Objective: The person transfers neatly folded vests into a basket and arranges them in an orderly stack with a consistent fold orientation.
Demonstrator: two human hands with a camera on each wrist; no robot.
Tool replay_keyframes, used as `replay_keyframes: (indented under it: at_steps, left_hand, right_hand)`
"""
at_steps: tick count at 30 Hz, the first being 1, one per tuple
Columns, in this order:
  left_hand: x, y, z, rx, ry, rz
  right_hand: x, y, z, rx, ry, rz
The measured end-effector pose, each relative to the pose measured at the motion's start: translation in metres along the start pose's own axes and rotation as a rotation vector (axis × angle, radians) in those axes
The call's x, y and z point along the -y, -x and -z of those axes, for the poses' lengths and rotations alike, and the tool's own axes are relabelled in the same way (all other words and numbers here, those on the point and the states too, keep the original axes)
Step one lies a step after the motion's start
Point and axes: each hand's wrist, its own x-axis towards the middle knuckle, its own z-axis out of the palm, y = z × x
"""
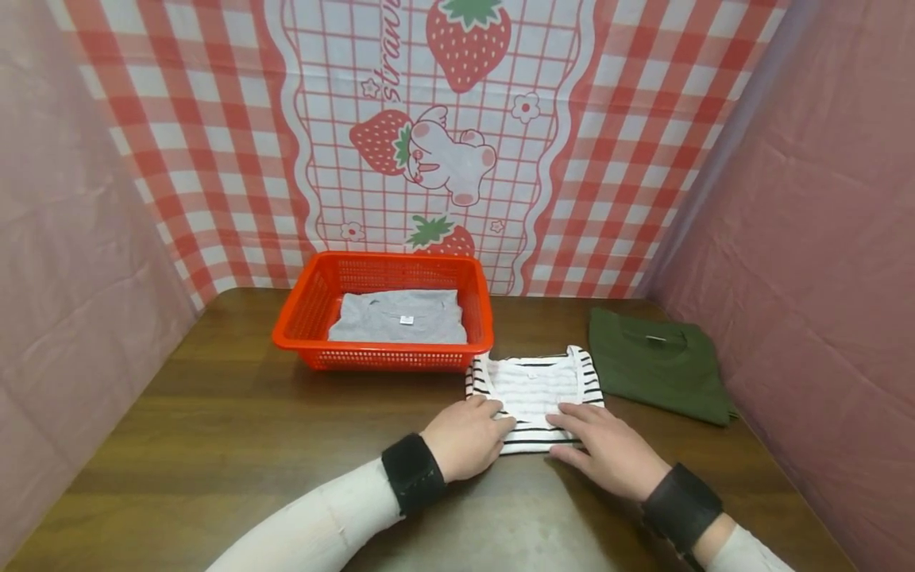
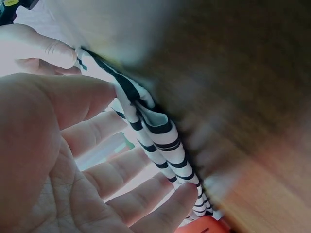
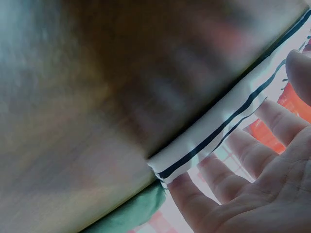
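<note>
A folded white shirt with black stripes [image 1: 532,389] lies on the table, its neckline toward the back. My left hand [image 1: 468,437] rests on its left front part, and in the left wrist view the extended fingers [image 2: 141,194] lie along the layered striped edge. On the right front part rests my right hand [image 1: 608,445], fingers spread. The right wrist view shows the fingers [image 3: 248,150] nearly straight against the striped cloth. Neither hand is seen curled round the shirt.
Behind and left stands a red plastic basket [image 1: 289,334] holding a folded grey shirt [image 1: 400,314]. A folded dark green shirt [image 1: 658,365] lies right of the striped one. Pink cloth walls [image 1: 808,262] flank the wooden table [image 1: 214,445]; a checked strawberry cloth [image 1: 629,135] hangs behind.
</note>
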Motion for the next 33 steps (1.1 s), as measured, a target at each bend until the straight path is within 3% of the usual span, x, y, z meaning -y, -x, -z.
replay_keyframes:
  at_steps: [10,18,25,33]
  left_hand:
    - [-0.007,0.015,0.003,0.023,0.026,-0.026]
    - [-0.012,0.037,0.004,-0.051,0.011,-0.041]
    - [-0.011,0.057,0.006,-0.100,0.008,-0.064]
    - [-0.007,0.073,0.008,-0.119,0.016,-0.065]
  right_hand:
    - [0.009,0.017,0.000,0.028,0.003,-0.012]
    - [0.023,0.024,-0.005,-0.040,0.041,0.052]
    - [0.038,0.026,-0.005,0.020,0.024,0.024]
    - [0.050,0.027,-0.010,-0.016,0.046,0.097]
